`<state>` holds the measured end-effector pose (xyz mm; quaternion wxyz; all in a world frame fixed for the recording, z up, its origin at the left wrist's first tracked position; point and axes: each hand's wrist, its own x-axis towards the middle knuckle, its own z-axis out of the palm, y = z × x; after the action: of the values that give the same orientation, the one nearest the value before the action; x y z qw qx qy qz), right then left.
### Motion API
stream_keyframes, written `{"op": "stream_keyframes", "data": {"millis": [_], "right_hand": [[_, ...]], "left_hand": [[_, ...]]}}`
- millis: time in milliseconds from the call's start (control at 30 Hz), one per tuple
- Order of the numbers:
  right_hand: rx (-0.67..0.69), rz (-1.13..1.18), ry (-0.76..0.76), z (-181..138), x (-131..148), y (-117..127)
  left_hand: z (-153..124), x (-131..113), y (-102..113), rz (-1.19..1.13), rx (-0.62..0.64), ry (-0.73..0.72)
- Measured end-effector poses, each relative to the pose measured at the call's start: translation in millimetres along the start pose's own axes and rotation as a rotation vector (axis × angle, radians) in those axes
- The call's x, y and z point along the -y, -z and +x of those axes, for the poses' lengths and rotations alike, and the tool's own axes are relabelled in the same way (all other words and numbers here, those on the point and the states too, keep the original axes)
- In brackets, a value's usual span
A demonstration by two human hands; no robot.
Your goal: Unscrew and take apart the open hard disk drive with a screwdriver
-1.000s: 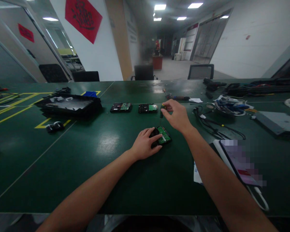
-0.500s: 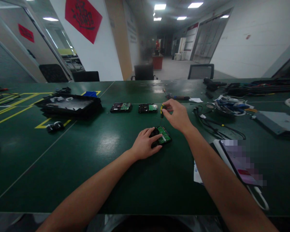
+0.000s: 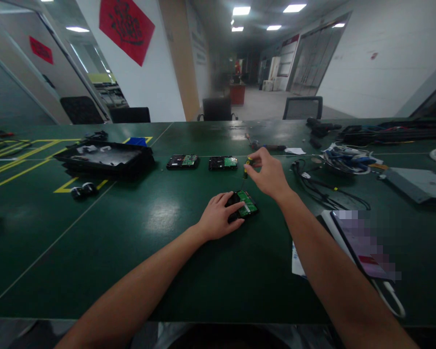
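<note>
A hard drive (image 3: 248,205) with a green circuit board facing up lies on the table before me. My left hand (image 3: 220,217) is spread over its left part, thumb along the near edge and one finger across the board, gripping it against the tabletop. My right hand (image 3: 265,172) pinches the yellow-and-black handle of a screwdriver (image 3: 246,169). The screwdriver stands almost upright, its thin shaft pointing down at the drive's far edge; whether the tip sits in a screw is too small to tell. Two more hard drives, a left one (image 3: 182,162) and a right one (image 3: 223,163), lie beyond.
At the left is a black tray (image 3: 107,157) with scraps in it. Black cables (image 3: 321,191), a bowl of blue and white cables (image 3: 349,159) and a grey metal box (image 3: 417,184) lie right. A phone (image 3: 363,242) lies beside my right forearm. Another tool (image 3: 272,147) lies farther back.
The screwdriver handle has shifted slightly right and turned in my right hand's fingers. My left hand and the hard drive beneath it stay in place.
</note>
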<state>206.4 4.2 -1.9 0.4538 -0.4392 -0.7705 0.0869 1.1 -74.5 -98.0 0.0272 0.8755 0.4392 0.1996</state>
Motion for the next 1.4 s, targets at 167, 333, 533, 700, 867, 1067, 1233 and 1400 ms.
{"op": "stream_keyframes", "data": {"millis": [167,333,533,700,867,1067,1233,1400], "right_hand": [[0.033,0.032,0.024,-0.4,-0.5,-0.7],[0.026,-0.002,0.019,-0.5,-1.4,0.1],[0.015,0.013,0.021,-0.5,-3.1,-1.0],[0.024,-0.007,0.043,-0.1,-3.5,-1.2],[0.001,-0.003,-0.004,-0.3,-0.7,-0.6],[0.032,-0.024,0.057,-0.4,-3.0,-0.8],[0.009,-0.015,0.011,-0.4,-4.9,-1.2],[0.037,-0.012,0.057,-1.0,-4.8,-2.7]], "left_hand": [[0.0,-0.8,1.3,-0.002,0.000,-0.002],[-0.5,-1.2,1.1,0.004,0.004,0.005],[0.4,-1.2,1.7,0.004,0.009,-0.001],[0.6,-1.5,2.5,-0.018,0.013,0.012],[0.3,-1.4,2.1,-0.018,0.011,0.012],[0.5,-1.1,0.7,-0.003,0.002,0.001],[0.0,-2.0,2.8,-0.001,0.006,0.005],[0.1,-2.6,3.9,-0.008,0.017,0.011]]}}
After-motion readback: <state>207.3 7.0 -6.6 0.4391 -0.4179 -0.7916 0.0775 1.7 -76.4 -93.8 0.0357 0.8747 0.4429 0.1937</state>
